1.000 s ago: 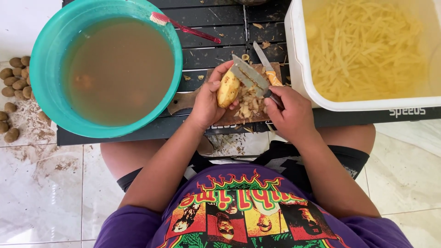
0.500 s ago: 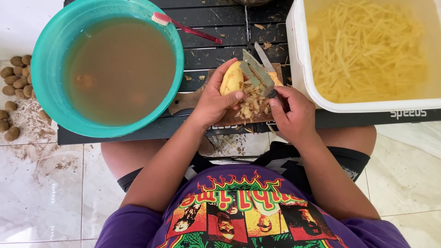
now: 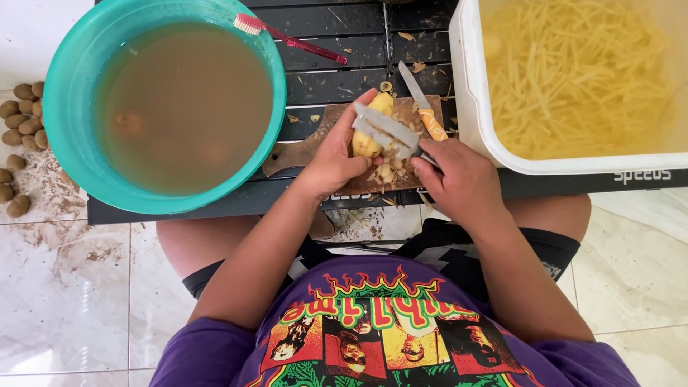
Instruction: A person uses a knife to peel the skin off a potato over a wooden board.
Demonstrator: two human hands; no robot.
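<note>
Left hand (image 3: 335, 154) grip round one potato (image 3: 370, 135), right hand (image 3: 459, 179) gripping one peeler (image 3: 383, 129).

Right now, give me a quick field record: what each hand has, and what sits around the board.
left hand: grips a partly peeled potato over the wooden board
right hand: holds a metal peeler against the potato
knife: lies on the board, orange handle
peelings: heaped on the board
teal basin: murky water, pink toothbrush across its rim
white tub: potato strips in water
</note>
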